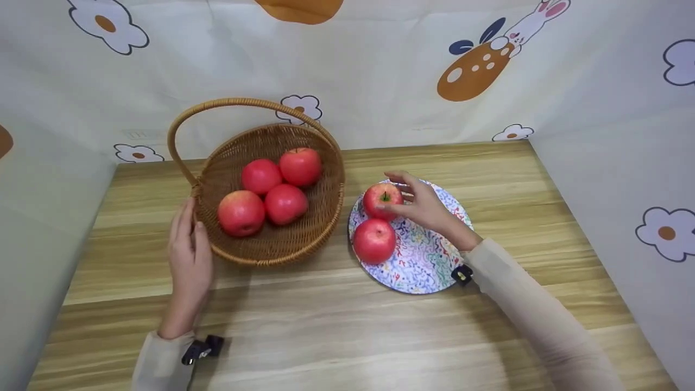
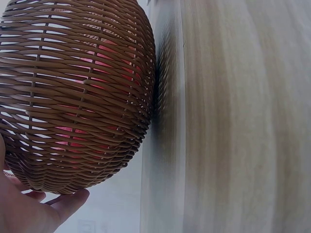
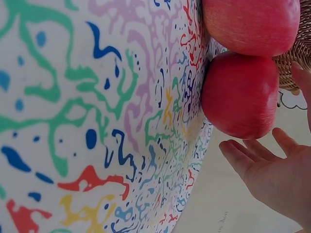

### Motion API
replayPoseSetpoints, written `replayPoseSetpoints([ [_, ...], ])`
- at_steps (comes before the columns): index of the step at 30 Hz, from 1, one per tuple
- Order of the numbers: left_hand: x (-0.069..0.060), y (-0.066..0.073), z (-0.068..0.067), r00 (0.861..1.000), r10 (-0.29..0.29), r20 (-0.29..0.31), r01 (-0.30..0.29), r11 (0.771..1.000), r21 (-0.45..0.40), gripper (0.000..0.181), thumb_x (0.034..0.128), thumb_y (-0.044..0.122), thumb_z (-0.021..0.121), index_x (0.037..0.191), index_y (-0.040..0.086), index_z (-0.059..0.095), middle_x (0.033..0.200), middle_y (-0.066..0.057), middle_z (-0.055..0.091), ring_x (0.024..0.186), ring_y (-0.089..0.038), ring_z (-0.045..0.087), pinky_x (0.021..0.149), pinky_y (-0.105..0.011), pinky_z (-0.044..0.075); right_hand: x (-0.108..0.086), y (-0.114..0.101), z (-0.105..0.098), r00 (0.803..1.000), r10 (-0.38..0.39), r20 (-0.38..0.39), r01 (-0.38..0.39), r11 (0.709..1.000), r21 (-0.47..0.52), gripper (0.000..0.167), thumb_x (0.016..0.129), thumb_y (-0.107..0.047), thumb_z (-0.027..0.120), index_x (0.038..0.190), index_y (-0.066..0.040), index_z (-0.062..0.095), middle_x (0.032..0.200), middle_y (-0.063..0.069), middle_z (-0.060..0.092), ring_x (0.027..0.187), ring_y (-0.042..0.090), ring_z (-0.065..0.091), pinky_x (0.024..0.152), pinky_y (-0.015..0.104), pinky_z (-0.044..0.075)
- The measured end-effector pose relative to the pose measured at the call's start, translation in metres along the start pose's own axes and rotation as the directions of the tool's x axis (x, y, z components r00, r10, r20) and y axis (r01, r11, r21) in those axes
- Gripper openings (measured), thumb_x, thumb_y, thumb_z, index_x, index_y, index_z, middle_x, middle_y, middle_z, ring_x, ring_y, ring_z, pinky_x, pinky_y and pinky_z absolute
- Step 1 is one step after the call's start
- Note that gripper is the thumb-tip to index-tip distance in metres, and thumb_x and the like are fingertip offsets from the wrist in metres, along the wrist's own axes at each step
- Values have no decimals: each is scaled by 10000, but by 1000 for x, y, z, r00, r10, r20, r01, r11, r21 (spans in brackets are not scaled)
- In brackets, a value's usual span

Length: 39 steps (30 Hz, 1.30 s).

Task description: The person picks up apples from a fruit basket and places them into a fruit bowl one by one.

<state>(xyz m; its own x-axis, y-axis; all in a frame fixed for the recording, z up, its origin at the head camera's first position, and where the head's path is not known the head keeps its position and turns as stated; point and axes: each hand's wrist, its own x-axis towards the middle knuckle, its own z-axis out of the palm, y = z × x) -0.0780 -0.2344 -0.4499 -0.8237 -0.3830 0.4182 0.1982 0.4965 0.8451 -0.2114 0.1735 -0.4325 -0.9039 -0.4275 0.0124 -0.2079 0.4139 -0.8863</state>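
Several red apples (image 1: 241,213) lie in a brown wicker basket (image 1: 260,262) with a tall handle. Against the basket's left side rests the left hand (image 1: 190,258); in the left wrist view the hand (image 2: 34,211) touches the woven wall (image 2: 77,97) with extended fingers. Two more apples sit together on a patterned round plate (image 1: 421,271). Around the farther apple (image 1: 380,200) the right hand (image 1: 423,209) is spread, thumb on the near side. The right wrist view shows gaps between the hand (image 3: 277,179) and that apple (image 3: 240,97); the nearer apple (image 3: 252,24) is beside it.
The basket and plate stand side by side on a wood-grain table (image 1: 304,331), basket left, plate right. A printed cloth (image 1: 380,70) with flowers and a rabbit hangs behind, and pale cloth walls flank both sides.
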Motion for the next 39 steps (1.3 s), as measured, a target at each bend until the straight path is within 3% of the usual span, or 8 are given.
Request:
replayPoseSetpoints([
  [13, 1, -1, 1, 1000, 19, -7, -19, 1000, -16, 470, 1073, 16, 441, 1527, -100, 469, 1590, -318, 425, 1525, -429, 348, 1281, -337, 249, 0, -11, -4, 999, -43, -29, 43, 999, -6, 737, 902, -96, 829, 1524, 69, 470, 1542, 324, 490, 1447, 471, 471, 1187, 596, 407],
  [20, 1, -2, 1, 999, 51, -18, -52, 999, -15, 468, 1063, 9, 448, 1513, -113, 479, 1564, -335, 448, 1510, -453, 367, 1277, -357, 265, -1, -16, -2, 999, -45, -18, 44, 999, -22, 763, 902, -158, 848, 1543, 21, 477, 1560, 279, 495, 1453, 452, 472, 1184, 574, 423],
  [32, 1, -1, 1, 1000, 23, -6, -23, 1000, -8, 475, 1072, 24, 443, 1531, -95, 468, 1593, -312, 428, 1530, -458, 332, 1287, -361, 242, -6, -31, 3, 995, -91, -41, 88, 994, -58, 708, 918, -123, 826, 1523, 40, 496, 1557, 240, 522, 1470, 436, 457, 1203, 567, 398],
  [39, 0, -2, 1, 999, 35, -10, -35, 999, -11, 471, 1072, 18, 445, 1528, -96, 471, 1588, -317, 431, 1529, -460, 335, 1286, -364, 245, -10, -42, 9, 992, -117, -44, 113, 991, -78, 705, 912, -147, 840, 1511, 32, 516, 1554, 213, 537, 1466, 404, 477, 1207, 543, 401],
])
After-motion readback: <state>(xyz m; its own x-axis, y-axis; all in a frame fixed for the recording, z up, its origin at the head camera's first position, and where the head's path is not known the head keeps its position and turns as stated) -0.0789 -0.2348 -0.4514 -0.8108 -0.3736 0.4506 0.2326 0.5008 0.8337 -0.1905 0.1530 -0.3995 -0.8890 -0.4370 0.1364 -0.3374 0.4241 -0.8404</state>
